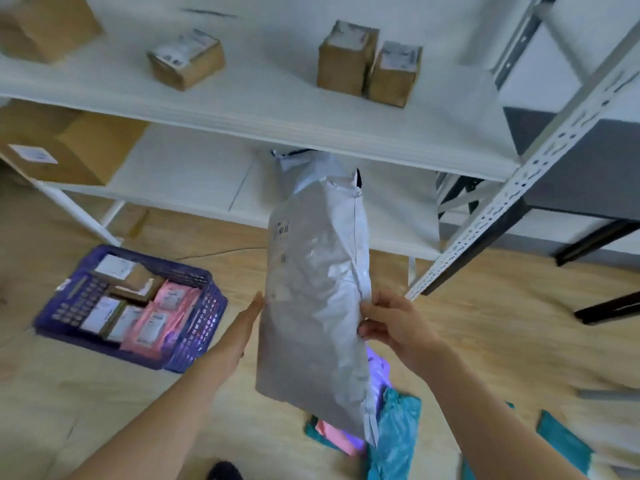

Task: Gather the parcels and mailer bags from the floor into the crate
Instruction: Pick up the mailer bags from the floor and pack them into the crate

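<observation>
Hands (pixel 391 327) pinch grey mailer bag (pixel 315 306) edges; crate (pixel 194 344) left.

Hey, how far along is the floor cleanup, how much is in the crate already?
Partly done. The blue crate already holds several small boxes and pink mailers. In hand: a big grey mailer bag, pinched by the right hand and steadied by the left hand. Left: teal bags and a pink bag on the floor.
</observation>
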Tool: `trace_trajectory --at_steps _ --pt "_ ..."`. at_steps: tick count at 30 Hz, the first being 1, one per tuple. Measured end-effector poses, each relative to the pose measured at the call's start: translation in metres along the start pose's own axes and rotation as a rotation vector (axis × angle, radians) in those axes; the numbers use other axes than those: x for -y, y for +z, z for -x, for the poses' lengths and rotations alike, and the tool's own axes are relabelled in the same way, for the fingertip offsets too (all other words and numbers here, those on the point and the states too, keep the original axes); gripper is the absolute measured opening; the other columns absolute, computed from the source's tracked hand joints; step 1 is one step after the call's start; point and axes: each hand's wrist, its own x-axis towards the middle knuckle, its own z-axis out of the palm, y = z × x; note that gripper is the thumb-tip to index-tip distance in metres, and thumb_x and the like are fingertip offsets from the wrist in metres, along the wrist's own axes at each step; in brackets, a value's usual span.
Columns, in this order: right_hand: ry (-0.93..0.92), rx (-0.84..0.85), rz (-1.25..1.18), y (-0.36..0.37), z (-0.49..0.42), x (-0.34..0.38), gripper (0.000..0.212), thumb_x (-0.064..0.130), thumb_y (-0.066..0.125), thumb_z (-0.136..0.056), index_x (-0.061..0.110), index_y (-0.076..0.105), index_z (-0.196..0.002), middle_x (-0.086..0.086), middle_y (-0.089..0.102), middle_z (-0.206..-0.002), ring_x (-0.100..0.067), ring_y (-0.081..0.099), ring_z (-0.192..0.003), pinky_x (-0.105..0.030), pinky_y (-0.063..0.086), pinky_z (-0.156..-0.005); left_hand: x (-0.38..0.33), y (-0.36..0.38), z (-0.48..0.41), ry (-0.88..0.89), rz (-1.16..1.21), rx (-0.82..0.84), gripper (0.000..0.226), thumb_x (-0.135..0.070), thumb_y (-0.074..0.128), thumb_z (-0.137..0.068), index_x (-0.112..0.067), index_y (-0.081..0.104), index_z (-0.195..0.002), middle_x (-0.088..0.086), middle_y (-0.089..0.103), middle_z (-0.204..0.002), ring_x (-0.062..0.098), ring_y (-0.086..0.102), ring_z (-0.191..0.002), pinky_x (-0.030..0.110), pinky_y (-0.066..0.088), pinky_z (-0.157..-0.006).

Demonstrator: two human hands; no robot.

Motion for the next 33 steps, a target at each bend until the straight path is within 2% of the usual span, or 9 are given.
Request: trace_trajectory --at_steps 4,8,11,14,16,20,25,27,33 --pt "-0.024 0.073 0.048 0.057 -0.004 0.031 0.020 -0.001 0.051 -0.093 0.007 0.049 -0.075 -0.006 0.055 -0.062 -0.009 0.053 -0.040 -0.018 0.042 -0.041 -0.021 -0.055 0.013 -0.019 0.309 0.058 0.047 -0.064 0.052 -0.080 -0.027 0.070 -0.102 -0.002 0.067 -0.117 0.017 0.059 -0.109 0.037 0.040 -0.103" --pt "-0.072 0.024 0.217 0.108 -0.002 0.046 0.015 0.001 0.051 -0.093 0.006 0.051 -0.079 -0.008 0.051 -0.062 -0.008 0.043 -0.032 -0.017 0.027 -0.032 -0.033 -0.123 0.030 0.102 0.347 0.041 0.050 -0.038 0.072 -0.071 -0.011 0.064 -0.112 0.010 0.070 -0.108 0.026 0.065 -0.101 0.041 0.049 -0.092" --pt "-0.073 -0.003 0.269 0.148 -0.002 0.048 0.022 -0.011 0.040 -0.087 0.002 0.058 -0.087 -0.011 0.053 -0.060 -0.013 0.043 -0.036 -0.021 0.031 -0.037 -0.044 -0.172 0.040 0.177 0.321 -0.065 0.050 -0.019 0.077 -0.075 -0.012 0.051 -0.117 0.008 0.066 -0.105 0.027 0.064 -0.094 0.043 0.051 -0.086" --pt "-0.077 0.000 0.271 0.188 -0.002 0.048 0.044 -0.009 0.031 -0.085 0.008 0.067 -0.100 -0.013 0.062 -0.076 -0.024 0.049 -0.059 -0.027 0.041 -0.047 -0.052 -0.217 0.048 0.255 0.213 -0.063 0.060 -0.013 0.082 -0.069 -0.014 0.049 -0.120 0.007 0.064 -0.112 0.025 0.065 -0.096 0.039 0.053 -0.080" --pt "-0.042 -0.023 0.265 0.215 -0.002 0.049 0.042 0.000 0.032 -0.088 0.014 0.071 -0.091 -0.008 0.067 -0.081 -0.026 0.054 -0.067 -0.029 0.046 -0.053 -0.054 -0.244 0.051 0.308 0.142 -0.100 0.060 -0.008 0.080 -0.071 -0.016 0.047 -0.121 0.005 0.062 -0.114 0.022 0.063 -0.098 0.035 0.052 -0.079" --pt "0.026 -0.029 0.268 0.262 -0.007 0.052 0.033 0.007 0.037 -0.087 0.017 0.068 -0.082 0.000 0.068 -0.074 -0.018 0.056 -0.062 -0.028 0.049 -0.063 -0.061 -0.290 0.053 0.376 0.045 -0.194 0.070 -0.004 0.078 -0.072 -0.018 0.042 -0.131 0.001 0.056 -0.118 0.022 0.057 -0.109 0.043 0.047 -0.098" --pt "0.036 0.072 0.253 0.312 -0.028 0.049 0.053 -0.012 0.036 -0.079 0.021 0.056 -0.115 0.002 0.063 -0.087 -0.015 0.056 -0.078 -0.034 0.052 -0.082 -0.067 -0.340 0.054 0.473 -0.155 -0.322 0.081 -0.003 0.073 -0.075 -0.022 0.032 -0.141 -0.001 0.047 -0.135 0.022 0.046 -0.126 0.045 0.040 -0.105" --pt "0.017 0.094 0.226 0.331 -0.040 0.049 0.057 -0.013 0.040 -0.078 0.023 0.051 -0.121 0.003 0.061 -0.096 -0.015 0.056 -0.085 -0.032 0.052 -0.080 -0.070 -0.354 0.050 0.502 -0.223 -0.348 0.082 -0.001 0.071 -0.076 -0.023 0.029 -0.143 0.000 0.045 -0.139 0.023 0.044 -0.129 0.044 0.040 -0.105" --pt "-0.008 0.146 0.185 0.378 -0.084 0.054 0.035 -0.014 0.051 -0.078 0.020 0.056 -0.085 -0.005 0.062 -0.092 -0.020 0.057 -0.083 -0.036 0.049 -0.081 -0.090 -0.376 0.017 0.469 -0.345 -0.460 0.069 0.005 0.062 -0.081 -0.010 0.032 -0.141 0.010 0.045 -0.136 0.027 0.043 -0.128 0.031 0.038 -0.093"
